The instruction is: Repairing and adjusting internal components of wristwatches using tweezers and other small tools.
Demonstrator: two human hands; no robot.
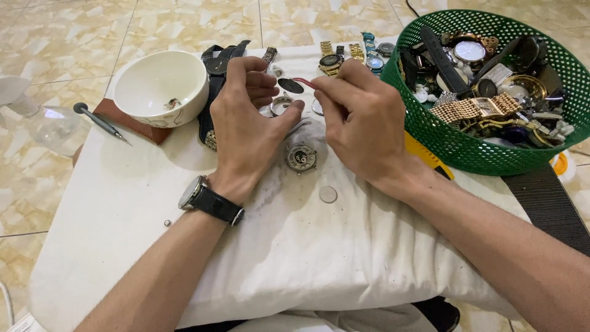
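At frame centre the left hand [246,123] pinches a small metal watch case ring [281,104], half hidden by its thumb. The right hand [359,123] grips a thin red-handled tool [302,82] whose tip is hard to make out. Below lie one open watch movement [301,157] and one round disc [328,194]. One white bowl [161,86] sits upper left; one green basket [430,135], cut off upper right, holds uncountable watches.

bright, even light | soft shadows | sharp centre | slight edge distortion
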